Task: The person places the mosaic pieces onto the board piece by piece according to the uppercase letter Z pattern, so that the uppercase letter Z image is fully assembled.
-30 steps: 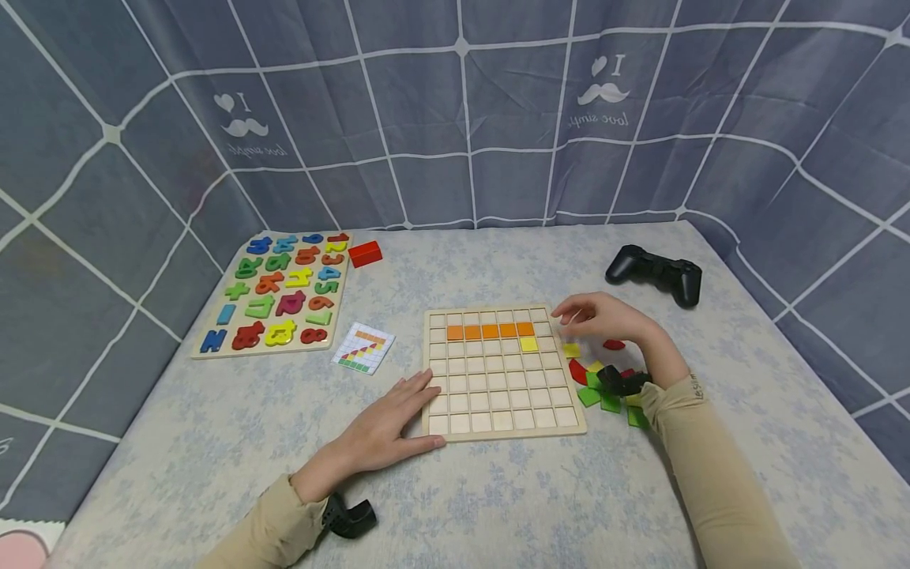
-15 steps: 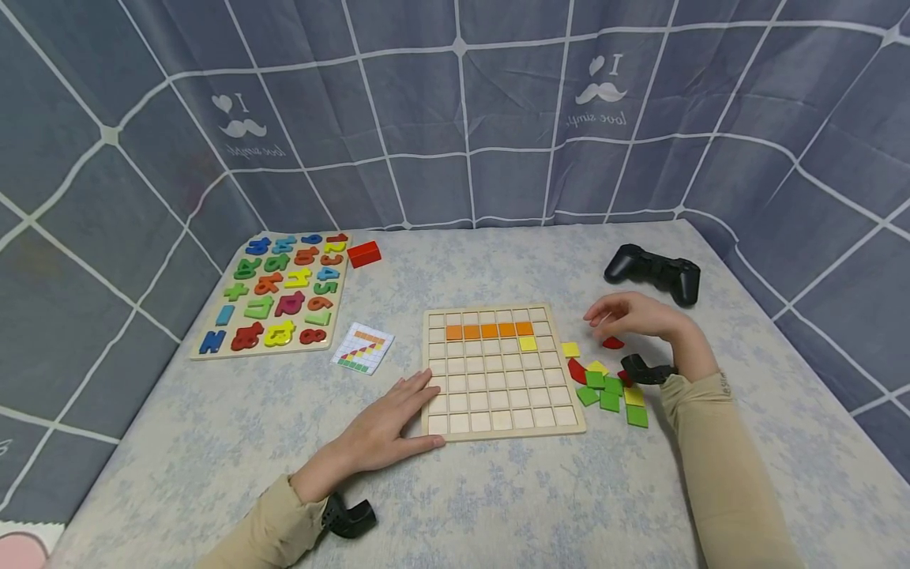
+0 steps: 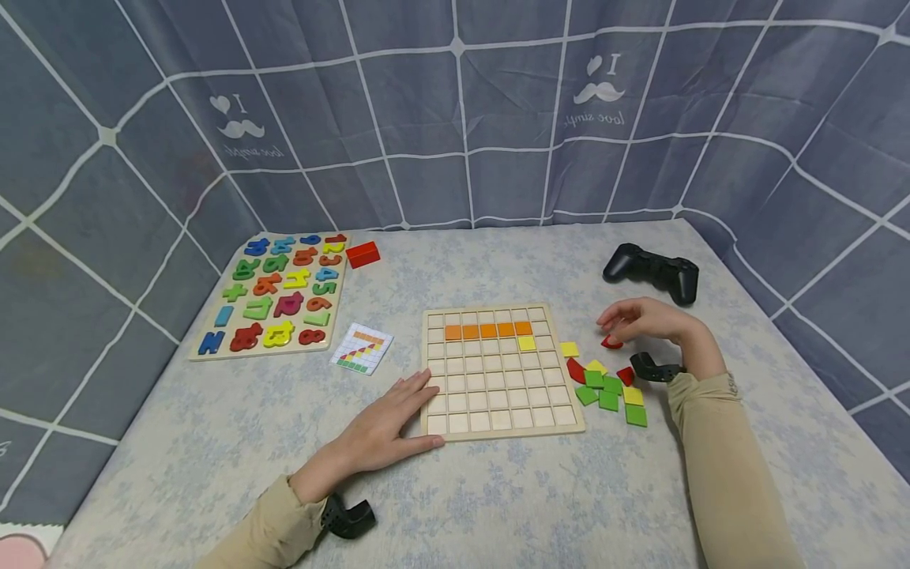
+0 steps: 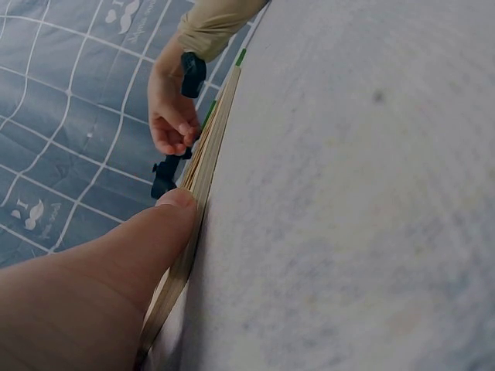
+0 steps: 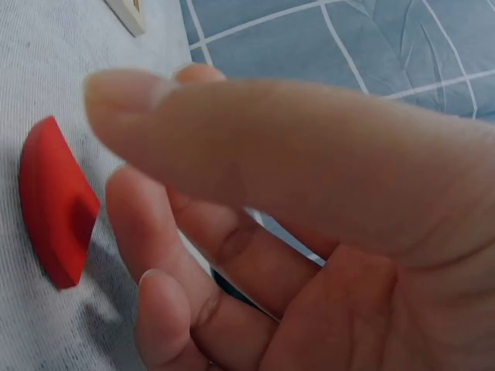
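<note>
My left hand (image 3: pixel 380 427) rests with straight fingers on the left edge of a wooden grid board (image 3: pixel 498 397). The thumb touches the board's near-left corner, as the left wrist view also shows. A row of orange squares (image 3: pixel 487 330) sits in the grid, with one yellow square (image 3: pixel 526 343) below its right end. To the right of the board, my right hand (image 3: pixel 650 322) hovers over a red curved-edge piece (image 5: pixel 58 205). Its fingers are loosely bent and hold nothing; in the right wrist view the piece lies just beyond the fingertips, apart from them.
Loose green tiles (image 3: pixel 608 401), yellow tiles and red pieces lie right of the board. A game controller (image 3: pixel 650 273) is behind them. On the left are a pattern card (image 3: pixel 362 348), a number puzzle board (image 3: pixel 231 341) and a red block (image 3: pixel 363 254). Curtains surround the table.
My right hand has moved right, away from the board's edge, and lowered toward the red curved-edge piece. The left hand stays in place on the board.
</note>
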{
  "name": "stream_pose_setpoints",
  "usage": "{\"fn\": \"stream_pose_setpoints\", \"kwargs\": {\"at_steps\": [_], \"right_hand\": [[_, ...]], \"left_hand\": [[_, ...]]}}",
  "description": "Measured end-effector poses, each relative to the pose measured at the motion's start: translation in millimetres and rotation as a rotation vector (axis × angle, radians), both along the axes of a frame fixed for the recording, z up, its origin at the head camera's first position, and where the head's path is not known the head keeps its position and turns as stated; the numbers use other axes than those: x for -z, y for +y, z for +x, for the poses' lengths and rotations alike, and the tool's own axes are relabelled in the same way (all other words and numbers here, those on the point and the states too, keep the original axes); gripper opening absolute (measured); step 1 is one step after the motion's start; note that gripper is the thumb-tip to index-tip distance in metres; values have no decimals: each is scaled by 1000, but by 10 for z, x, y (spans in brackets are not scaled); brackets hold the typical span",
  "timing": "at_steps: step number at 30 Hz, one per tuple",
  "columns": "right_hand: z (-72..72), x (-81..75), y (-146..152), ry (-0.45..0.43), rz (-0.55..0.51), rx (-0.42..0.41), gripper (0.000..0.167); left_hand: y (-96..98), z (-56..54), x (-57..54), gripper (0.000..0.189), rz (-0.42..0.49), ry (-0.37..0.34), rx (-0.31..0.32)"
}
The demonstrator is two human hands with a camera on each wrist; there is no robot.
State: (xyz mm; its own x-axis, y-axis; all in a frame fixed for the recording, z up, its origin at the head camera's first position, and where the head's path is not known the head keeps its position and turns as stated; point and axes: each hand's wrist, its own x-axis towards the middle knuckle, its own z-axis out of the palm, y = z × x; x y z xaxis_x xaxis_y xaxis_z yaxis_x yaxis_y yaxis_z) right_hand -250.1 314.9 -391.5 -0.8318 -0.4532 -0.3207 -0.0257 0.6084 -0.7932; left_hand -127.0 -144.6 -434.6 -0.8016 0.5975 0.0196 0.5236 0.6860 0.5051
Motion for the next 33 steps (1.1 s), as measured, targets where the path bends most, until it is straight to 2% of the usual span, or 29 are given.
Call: {"fn": "stream_pose_setpoints", "kwargs": {"at_steps": [16,27,33], "right_hand": [[-6,56,18,-6,52,26,42],[-16,52,-14,2,72,20,35],[-4,19,-57,-4,105,7,23]], "left_hand": [[-6,11,1,78,17,38,4],[-10,9,7,77,28,52,18],[-5,8,1,78,27,37,20]]}}
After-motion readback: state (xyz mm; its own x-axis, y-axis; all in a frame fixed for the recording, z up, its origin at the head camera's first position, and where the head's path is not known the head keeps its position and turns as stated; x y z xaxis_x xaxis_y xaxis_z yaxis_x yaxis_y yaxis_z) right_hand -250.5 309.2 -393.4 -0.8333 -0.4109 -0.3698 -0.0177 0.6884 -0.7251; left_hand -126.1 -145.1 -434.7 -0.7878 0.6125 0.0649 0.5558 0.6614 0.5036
